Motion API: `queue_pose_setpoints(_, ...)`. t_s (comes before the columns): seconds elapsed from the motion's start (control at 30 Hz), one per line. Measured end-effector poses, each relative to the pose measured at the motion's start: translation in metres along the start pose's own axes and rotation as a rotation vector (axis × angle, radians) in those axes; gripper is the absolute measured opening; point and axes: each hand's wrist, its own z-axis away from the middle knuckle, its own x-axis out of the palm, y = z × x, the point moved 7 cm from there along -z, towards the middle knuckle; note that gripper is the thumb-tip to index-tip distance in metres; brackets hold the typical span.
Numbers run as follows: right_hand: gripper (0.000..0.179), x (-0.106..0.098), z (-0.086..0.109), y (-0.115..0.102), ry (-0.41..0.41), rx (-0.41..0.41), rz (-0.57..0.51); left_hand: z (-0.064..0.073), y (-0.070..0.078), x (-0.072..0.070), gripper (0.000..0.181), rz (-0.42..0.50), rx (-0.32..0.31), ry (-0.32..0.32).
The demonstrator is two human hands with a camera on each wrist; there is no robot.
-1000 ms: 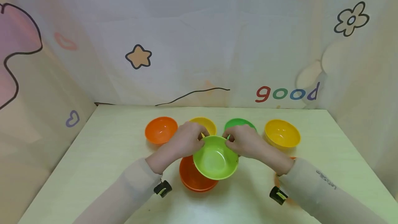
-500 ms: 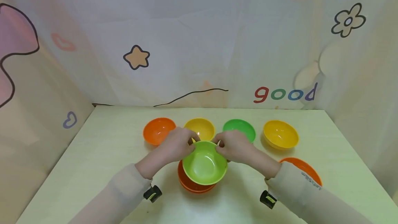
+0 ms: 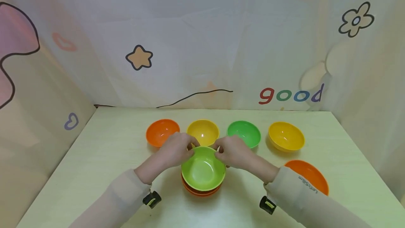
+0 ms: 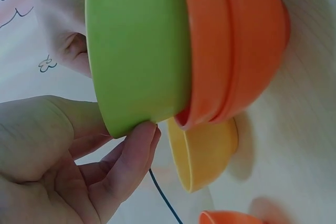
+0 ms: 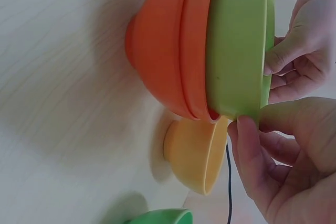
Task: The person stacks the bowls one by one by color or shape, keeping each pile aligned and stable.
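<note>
A light green bowl (image 3: 204,170) is pinched at its far rim by both hands. My left hand (image 3: 178,149) grips the rim's left part, thumb inside and fingers outside, while my right hand (image 3: 235,152) pinches the right part. Two nested orange bowls (image 3: 200,193) stand right below it on the table. In the right wrist view the green bowl (image 5: 235,51) sits partly down inside the upper orange bowl (image 5: 197,45), its rim well above. The left wrist view shows the fingertips (image 4: 140,135) against the green bowl's outer wall.
Along the back of the table (image 3: 110,157) stand an orange bowl (image 3: 162,133), a yellow bowl (image 3: 203,132), a green bowl (image 3: 244,133) and another yellow bowl (image 3: 286,136). One more orange bowl (image 3: 308,176) is partly behind the right sleeve. A printed cloth (image 3: 190,45) hangs behind.
Both hands have carried the light green bowl left and toward me, lowering it into the orange stack. The orange bowl at the right is less covered by the sleeve.
</note>
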Motion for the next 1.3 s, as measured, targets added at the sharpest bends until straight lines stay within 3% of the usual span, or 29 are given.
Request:
queue_pose_setpoints(0.23, 0.016, 0.005, 0.0, 0.003, -0.022, 0.026, -0.008, 0.0, -0.002, 0.004, 0.018, -0.006, -0.003, -0.002)
queue_pose_setpoints(1.3, 0.015, 0.013, 0.0, 0.006, -0.008, -0.051, 0.045, -0.004, -0.011, 0.014, 0.02, -0.036, 0.004, 0.008)
